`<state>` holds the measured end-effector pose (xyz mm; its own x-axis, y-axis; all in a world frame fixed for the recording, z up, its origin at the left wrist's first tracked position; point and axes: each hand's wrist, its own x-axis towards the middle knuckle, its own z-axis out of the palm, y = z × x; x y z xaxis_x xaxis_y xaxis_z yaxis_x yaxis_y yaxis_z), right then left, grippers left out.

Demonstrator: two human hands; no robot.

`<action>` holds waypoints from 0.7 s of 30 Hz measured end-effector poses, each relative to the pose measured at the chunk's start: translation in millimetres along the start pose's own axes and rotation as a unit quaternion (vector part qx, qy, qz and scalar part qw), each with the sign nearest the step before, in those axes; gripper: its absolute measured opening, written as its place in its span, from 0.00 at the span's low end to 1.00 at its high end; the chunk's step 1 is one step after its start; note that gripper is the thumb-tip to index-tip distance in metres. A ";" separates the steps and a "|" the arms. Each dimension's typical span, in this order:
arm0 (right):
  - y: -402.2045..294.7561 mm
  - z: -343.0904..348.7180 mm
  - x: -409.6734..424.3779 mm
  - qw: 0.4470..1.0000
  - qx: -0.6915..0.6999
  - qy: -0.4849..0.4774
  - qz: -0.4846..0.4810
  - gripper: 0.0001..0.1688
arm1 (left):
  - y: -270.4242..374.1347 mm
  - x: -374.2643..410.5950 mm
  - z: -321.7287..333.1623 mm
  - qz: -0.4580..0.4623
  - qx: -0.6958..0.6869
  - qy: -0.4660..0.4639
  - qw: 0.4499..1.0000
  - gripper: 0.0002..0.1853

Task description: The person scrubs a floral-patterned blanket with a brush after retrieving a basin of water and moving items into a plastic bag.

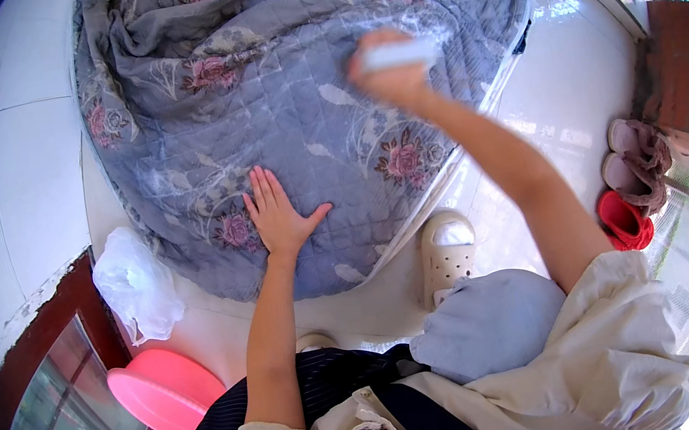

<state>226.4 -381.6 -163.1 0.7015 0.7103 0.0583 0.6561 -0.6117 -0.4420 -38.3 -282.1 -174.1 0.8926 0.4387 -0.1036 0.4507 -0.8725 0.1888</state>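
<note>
A grey quilted bedspread (294, 121) with pink rose patterns is spread out before me, bunched into folds at its far side. My left hand (280, 215) rests flat on its near part, palm down, with the thumb spread and nothing held. Farther off and to the right, my right hand (393, 73) grips a white, brush-like object (400, 55) over the cloth. Motion blurs both, so the object's exact kind and its underside cannot be made out. Whitish, foam-like streaks (422, 24) show on the fabric around that hand, with fainter ones left of my left hand.
A white plastic bag (136, 284) and a pink basin (169, 391) are at the left, by a red-framed glass door (69, 404). My beige clog (450, 255) is near the bedspread's edge. Brown furry slippers (637, 166) and a red shoe (622, 220) lie right.
</note>
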 end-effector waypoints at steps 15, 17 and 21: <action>-61.8 29.4 -24.5 0.986 -0.086 -0.060 -0.131 0.11 | 2.5 -1.4 1.0 -0.022 0.007 -0.023 0.999 0.57; -94.9 48.6 -58.8 0.958 -0.028 -0.051 -0.281 0.09 | 3.3 -0.5 3.4 -0.014 0.007 -0.023 1.000 0.57; -42.8 35.3 -7.1 0.956 -0.006 -0.059 -0.286 0.09 | -3.2 -8.0 3.2 -0.012 0.009 -0.019 1.000 0.58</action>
<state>183.5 -348.2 -176.2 0.1905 0.9640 0.1857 0.9272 -0.1145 -0.3568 -47.0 -283.5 -177.0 0.8801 0.4521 -0.1450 0.4722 -0.8653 0.1684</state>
